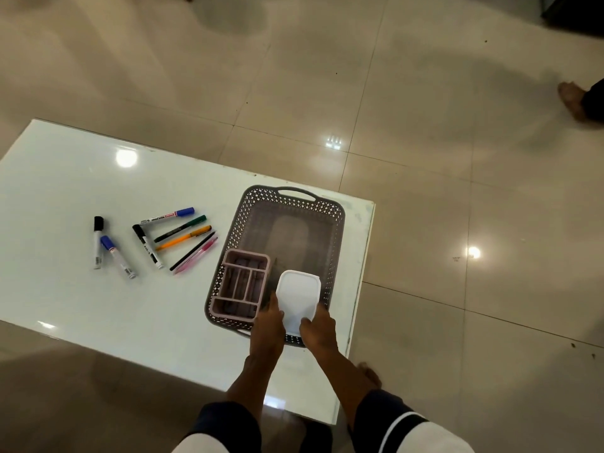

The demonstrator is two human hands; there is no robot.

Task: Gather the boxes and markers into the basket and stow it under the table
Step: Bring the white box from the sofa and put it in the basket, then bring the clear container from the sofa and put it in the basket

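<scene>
A white lidded box [298, 300] is held over the near end of the grey perforated basket [330, 220], gripped from both sides. The fingers of the left hand [268, 325] are curled against its left edge, and the thumb and fingers of the right hand [318, 328] are wrapped round its near right corner. Just left of the left fingers, touching the box's side, a pink divided box [240, 286] is seen standing in the basket's near left part, its compartments facing up. Beyond the fingertips the rest of the basket floor is bare, with a handle at the far rim.

Well to the left of the left hand, the markers and pens are spread on the white glossy table [65, 191]: a blue-capped marker [168, 215], a green pen [180, 228], an orange pen [183, 237], a black pen [192, 251], a pink pen [196, 255], a black-capped marker [147, 241], then farther left another blue-capped marker [117, 256] and another black-capped marker [97, 241].

The basket is set at the table's right end. Beige floor tiles [425, 125] surround the table, and another person's foot [572, 101] is visible far to the right.
</scene>
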